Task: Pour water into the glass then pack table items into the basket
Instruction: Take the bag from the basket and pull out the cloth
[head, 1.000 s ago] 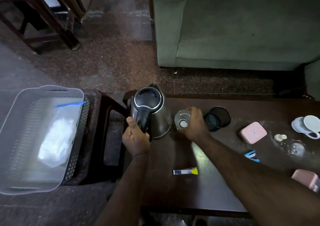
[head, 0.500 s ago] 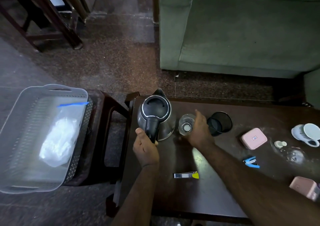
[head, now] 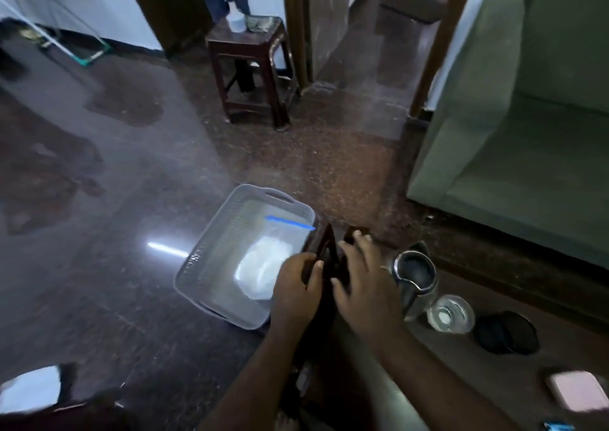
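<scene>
The steel kettle [head: 413, 275] with its black lid stands at the left end of the dark table [head: 461, 374]. Just right of it is the clear glass [head: 449, 313], standing free. The grey basket [head: 211, 249] lies left of the table and holds a clear plastic bag [head: 263, 265] with a blue strip. My left hand [head: 296, 287] and my right hand [head: 362, 285] are close together between basket and kettle. The left grips a dark wooden stool frame [head: 326, 242]. The right wraps the table's left end, fingers spread over its corner.
A black cup [head: 507, 331] stands right of the glass, and a pink box [head: 575, 394] lies nearer the front. A green sofa [head: 514, 153] fills the right. A dark wooden stool [head: 253, 68] stands far back on the shiny floor.
My view has swung left and up. The left hand has let go of the kettle handle and the right hand has left the glass; both now sit on the wooden frame by the basket.
</scene>
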Motion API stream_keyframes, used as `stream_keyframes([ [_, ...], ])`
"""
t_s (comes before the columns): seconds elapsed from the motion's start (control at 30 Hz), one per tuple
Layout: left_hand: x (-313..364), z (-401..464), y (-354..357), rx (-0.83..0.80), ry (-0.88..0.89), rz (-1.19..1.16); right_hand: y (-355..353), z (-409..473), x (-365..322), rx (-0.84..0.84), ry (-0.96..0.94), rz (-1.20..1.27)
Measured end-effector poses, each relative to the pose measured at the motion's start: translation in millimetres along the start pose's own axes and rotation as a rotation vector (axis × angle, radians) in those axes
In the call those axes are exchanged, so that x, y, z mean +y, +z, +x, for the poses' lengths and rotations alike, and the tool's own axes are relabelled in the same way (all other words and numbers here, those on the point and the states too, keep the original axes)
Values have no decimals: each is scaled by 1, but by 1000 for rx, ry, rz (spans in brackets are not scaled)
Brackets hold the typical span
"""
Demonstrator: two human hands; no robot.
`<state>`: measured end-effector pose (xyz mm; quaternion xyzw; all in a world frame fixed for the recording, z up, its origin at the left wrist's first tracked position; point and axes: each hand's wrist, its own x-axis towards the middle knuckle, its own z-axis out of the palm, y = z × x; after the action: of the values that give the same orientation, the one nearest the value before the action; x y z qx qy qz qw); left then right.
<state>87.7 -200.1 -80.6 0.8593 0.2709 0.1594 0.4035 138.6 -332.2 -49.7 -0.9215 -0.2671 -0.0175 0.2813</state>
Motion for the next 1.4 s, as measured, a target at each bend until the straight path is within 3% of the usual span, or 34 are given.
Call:
stream_keyframes([
  [0.1,-23,17,-35,33,-137,39,37,31,-40,-197,98,41],
  [0.27,-72,35,-56,-58,-222,164,115,71,-62,-335,259,-117],
  [0.43,-119,53,-51,-252,-344,217,162,92,-69,-248,578,-41],
  [0.6,-146,62,-41,-408,-549,212,178,104,-65,-67,941,188],
  [0.73,-153,61,-40,-459,-587,192,182,97,-52,-75,1054,244],
  [0.8,-157,61,-41,-466,-596,162,181,95,-55,-25,932,169],
  [0.87,-162,62,-40,-467,-597,140,182,101,-55,-3,499,-46],
  [0.93,-169,61,-37,-448,-595,122,187,117,-49,-138,58,-238],
  [0.97,-173,60,-36,-438,-594,116,191,128,-45,-246,-32,-292],
  [1.07,-181,52,-30,-432,-576,110,197,158,-36,-537,47,-364],
  [1.13,-184,49,-28,-436,-566,107,198,168,-36,-607,78,-321],
  [1.3,-173,56,-41,-382,-643,-31,178,169,-60,-535,-11,-125],
  [1.4,-146,62,-64,-198,-668,-151,138,159,-87,-411,-36,104],
])
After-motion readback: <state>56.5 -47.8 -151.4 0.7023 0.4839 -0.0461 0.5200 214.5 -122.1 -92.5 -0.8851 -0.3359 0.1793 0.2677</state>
